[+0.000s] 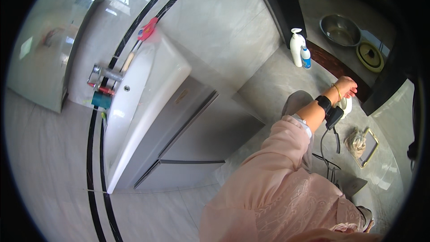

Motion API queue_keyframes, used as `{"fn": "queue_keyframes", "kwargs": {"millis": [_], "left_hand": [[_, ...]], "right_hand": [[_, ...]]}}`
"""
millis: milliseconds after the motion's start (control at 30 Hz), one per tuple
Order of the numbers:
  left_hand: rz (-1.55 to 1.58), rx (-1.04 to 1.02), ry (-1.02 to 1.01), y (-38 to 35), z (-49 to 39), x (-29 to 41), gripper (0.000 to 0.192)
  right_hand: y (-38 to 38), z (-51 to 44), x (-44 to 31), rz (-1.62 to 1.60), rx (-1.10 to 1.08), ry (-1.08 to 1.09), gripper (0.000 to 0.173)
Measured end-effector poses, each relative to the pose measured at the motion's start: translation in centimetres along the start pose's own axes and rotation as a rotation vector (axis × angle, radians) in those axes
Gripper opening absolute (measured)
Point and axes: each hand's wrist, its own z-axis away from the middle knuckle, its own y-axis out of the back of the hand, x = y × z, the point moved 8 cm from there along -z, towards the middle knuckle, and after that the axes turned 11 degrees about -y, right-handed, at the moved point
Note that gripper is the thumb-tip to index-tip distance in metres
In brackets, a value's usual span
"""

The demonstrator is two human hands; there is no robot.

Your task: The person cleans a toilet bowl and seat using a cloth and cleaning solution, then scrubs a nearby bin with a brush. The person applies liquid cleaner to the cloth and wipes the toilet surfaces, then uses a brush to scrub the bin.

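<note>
My left hand (346,86), in a pink sleeve with a gold bangle and a black wrist strap, reaches out at the right with its fingers curled. Just below it in the picture is a white plastic container (346,106), partly hidden by the wrist; whether the fingers touch it I cannot tell. A white pump bottle (297,48) and a smaller white-and-blue bottle (306,58) stand side by side on the tiled floor beyond the hand. My right hand (370,226) shows only in small part at the lower right, mostly hidden by clothing; its grip cannot be made out.
A white washbasin (171,64) on a grey cabinet (198,124) is at the left. Beyond a dark red threshold (327,58) lie a metal basin (340,31) and a yellow-green round lid (370,56). A crumpled cloth (356,143), a yellow-edged frame (371,148) and black cables (323,156) lie at the right.
</note>
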Motion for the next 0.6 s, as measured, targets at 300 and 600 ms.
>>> {"fn": "queue_keyframes", "kwargs": {"millis": [300, 600], "left_hand": [[0.034, -0.15, -0.029, -5.6, 4.0, 1.6, 0.015], [-0.114, -0.248, -0.034, -8.7, 5.3, 2.5, 0.009]], "right_hand": [[-0.9, -1.2, -2.0, 0.116, 0.033, 0.076, 0.063], [-1.4, -2.2, -2.5, 0.2, 0.07, 0.082, 0.064]]}}
